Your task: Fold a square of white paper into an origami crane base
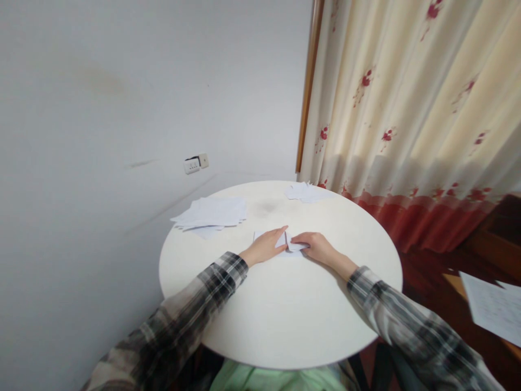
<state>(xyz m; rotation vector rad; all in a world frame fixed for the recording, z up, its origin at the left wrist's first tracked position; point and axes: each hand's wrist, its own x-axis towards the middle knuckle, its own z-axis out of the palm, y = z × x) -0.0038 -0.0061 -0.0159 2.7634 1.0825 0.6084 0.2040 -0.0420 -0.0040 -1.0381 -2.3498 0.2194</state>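
A small sheet of white paper (296, 246) lies near the middle of the round white table (285, 309), with part of it folded over. My left hand (266, 245) rests flat on the paper's left part, fingers stretched out and pointing right. From the right, my right hand (319, 247) grips the folded part, its thumb and fingers pressed together on the paper. The fingertips of both hands are close to each other. Some of the paper is hidden under my hands.
A stack of white paper sheets (214, 212) lies at the table's back left. Several smaller paper pieces (307, 191) sit at the far edge. Beyond are a wall with a socket (191, 165) and a flowered curtain (378, 125). More papers (492, 307) lie at the right, off the table.
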